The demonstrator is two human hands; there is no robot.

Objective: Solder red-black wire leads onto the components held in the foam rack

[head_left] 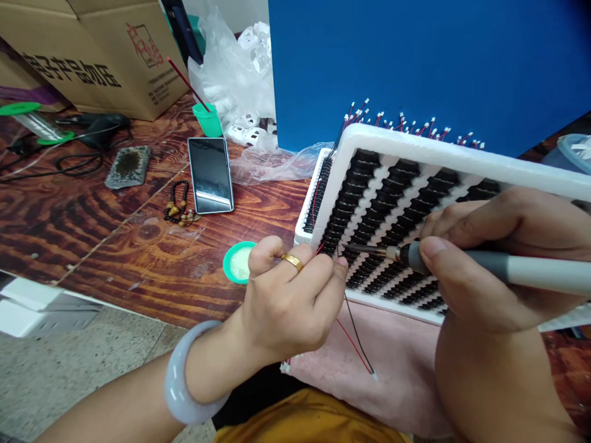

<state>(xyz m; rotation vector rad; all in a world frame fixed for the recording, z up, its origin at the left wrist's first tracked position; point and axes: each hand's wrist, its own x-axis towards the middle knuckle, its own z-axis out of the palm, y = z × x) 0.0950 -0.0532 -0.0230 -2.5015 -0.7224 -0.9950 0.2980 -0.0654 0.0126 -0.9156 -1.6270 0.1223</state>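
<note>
writing: dark print on brown cardboard box, unreadable | left hand: fist-like, fingers pinched shut on thin red-and-black wire pair at white foam tray of black round parts | right hand: closed around grey soldering iron, tip at the wires

Left hand pinched shut; right hand curled in a pen grip.
</note>
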